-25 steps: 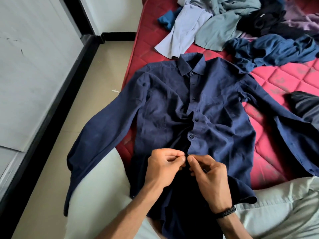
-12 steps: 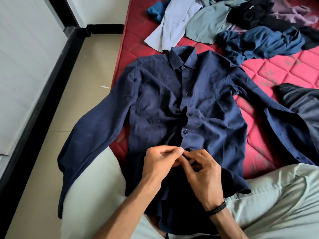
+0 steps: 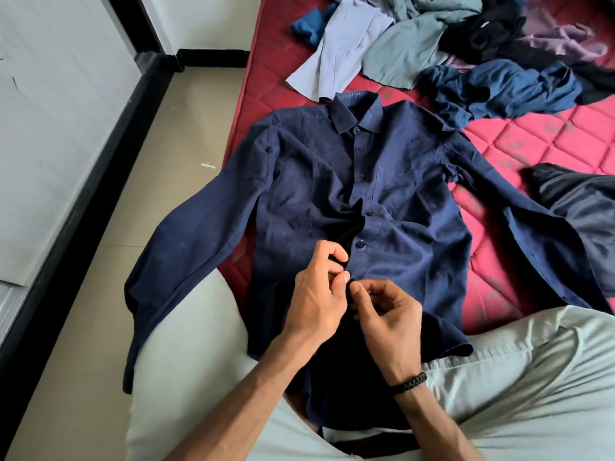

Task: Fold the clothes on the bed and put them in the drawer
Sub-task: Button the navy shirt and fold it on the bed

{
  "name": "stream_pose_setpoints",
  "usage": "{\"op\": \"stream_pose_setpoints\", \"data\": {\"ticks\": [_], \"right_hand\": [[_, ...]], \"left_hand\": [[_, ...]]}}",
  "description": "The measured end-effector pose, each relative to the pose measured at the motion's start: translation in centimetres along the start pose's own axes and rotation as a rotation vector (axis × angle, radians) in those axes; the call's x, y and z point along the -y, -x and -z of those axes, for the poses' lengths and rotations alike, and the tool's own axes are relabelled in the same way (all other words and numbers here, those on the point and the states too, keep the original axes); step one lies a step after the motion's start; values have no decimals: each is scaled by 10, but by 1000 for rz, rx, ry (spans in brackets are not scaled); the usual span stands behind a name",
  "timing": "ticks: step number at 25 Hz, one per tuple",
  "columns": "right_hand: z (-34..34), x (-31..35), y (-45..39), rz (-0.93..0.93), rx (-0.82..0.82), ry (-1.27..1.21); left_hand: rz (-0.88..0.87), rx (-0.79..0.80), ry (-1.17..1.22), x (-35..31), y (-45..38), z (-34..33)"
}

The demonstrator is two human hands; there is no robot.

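The fingers point(image 3: 344, 279) of the left hand point(image 3: 316, 301) and those of the right hand point(image 3: 387, 314) were curled tight and met at the front placket of a navy shirt point(image 3: 299, 201), pinching the cloth at a low button, apparently fastening it. A braided black band point(image 3: 411, 383) circled the right wrist.

The navy shirt lay face up, its hem draped over the person's lap and pale trousers point(image 3: 532, 377), its collar point(image 3: 356, 109) pointing away across the red quilted bed point(image 3: 532, 141). One sleeve hung off the bed's edge toward the tiled floor point(image 3: 109, 261); the other stretched out over the bed. Several buttons point(image 3: 359, 244) above the hands appeared already closed.

The cloth looked light, soft and limp, creasing readily around the placket, so it would likely sag wherever it was not supported. For folding, the shoulders and side seams seemed the surest places to take hold; the buttoned front should keep the two halves from sliding apart.

Beyond the collar lay a loose heap of unfolded clothes point(image 3: 416, 44), among them a pale lilac garment point(image 3: 336, 68), a crumpled blue garment point(image 3: 506, 88) and darker pieces. A dark grey garment point(image 3: 579, 207) lay at the right edge. No drawer was in view, so nothing could be said of its contents.
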State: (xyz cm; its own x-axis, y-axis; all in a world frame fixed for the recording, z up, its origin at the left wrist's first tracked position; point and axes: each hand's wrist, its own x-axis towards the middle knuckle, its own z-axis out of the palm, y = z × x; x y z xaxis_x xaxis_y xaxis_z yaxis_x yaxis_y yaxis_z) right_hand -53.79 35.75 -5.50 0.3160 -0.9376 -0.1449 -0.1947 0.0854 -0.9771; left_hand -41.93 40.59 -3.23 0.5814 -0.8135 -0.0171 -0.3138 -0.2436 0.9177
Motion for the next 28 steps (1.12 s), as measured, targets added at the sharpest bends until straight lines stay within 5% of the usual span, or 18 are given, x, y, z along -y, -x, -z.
{"op": "stream_pose_setpoints", "data": {"ticks": [5, 7, 12, 16, 19, 22, 24, 28], "right_hand": [[7, 3, -7, -334, 122, -470], [13, 3, -11, -333, 208, -454], [24, -11, -5, -77, 293, 519], [33, 5, 15, 19, 250, 1111], [53, 13, 37, 124, 198, 1284], [72, 9, 50, 224, 147, 1380], [79, 12, 56, 279, 192, 1329], [103, 52, 73, 349, 137, 1134]], "left_hand": [[-4, 82, 33, -5, -2, 5], [18, 101, -7, -4, -2, 6], [193, 435, -478, 26, -3, 15], [192, 432, -568, 24, -1, 11], [135, 362, -586, 13, 5, 18], [52, 473, -751, 8, 34, 34], [38, 529, -738, 8, 54, 42], [-133, 349, -629, -4, 60, 69]]}}
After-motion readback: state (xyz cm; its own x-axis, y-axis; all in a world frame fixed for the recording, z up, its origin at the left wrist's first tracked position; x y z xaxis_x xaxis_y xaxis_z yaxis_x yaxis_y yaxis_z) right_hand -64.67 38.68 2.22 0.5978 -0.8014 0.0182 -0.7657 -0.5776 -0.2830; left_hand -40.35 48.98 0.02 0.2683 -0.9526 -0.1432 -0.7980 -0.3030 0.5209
